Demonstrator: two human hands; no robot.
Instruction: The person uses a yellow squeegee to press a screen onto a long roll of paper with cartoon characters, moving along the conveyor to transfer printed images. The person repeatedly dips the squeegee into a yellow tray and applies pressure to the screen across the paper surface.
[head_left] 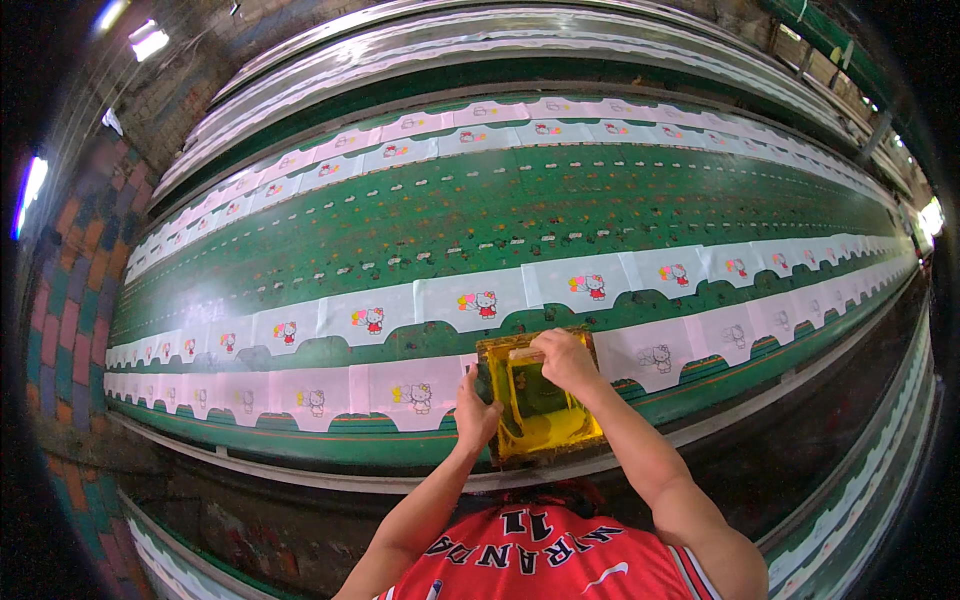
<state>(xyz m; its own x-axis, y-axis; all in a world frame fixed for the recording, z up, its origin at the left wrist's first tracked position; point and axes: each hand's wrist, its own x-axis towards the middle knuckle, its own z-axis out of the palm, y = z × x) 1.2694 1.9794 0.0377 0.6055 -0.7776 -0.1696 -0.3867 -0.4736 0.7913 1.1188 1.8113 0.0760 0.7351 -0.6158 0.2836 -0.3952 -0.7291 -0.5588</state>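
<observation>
A screen-printing frame (486,350) with yellow ink (555,432) pooled at its near end lies over the front row of pale pink cloth pieces (375,395). My left hand (477,415) grips the frame's left side, thumb over the rim. At the far end of the frame, my right hand (566,360) is closed on a squeegee (524,353), seen as a pale strip; the rest of it is hidden under my fingers. Left of the frame, several pink pieces carry a grey cartoon cat outline with yellow beside it. To the right, the nearest piece (655,352) shows the grey outline alone.
Behind the front row, light blue pieces (440,302) with coloured cat prints lie along the long green table (400,215). Two more cloth rows run along its far side. Other long tables (480,45) stand beyond. A pale rail (300,480) follows the near edge.
</observation>
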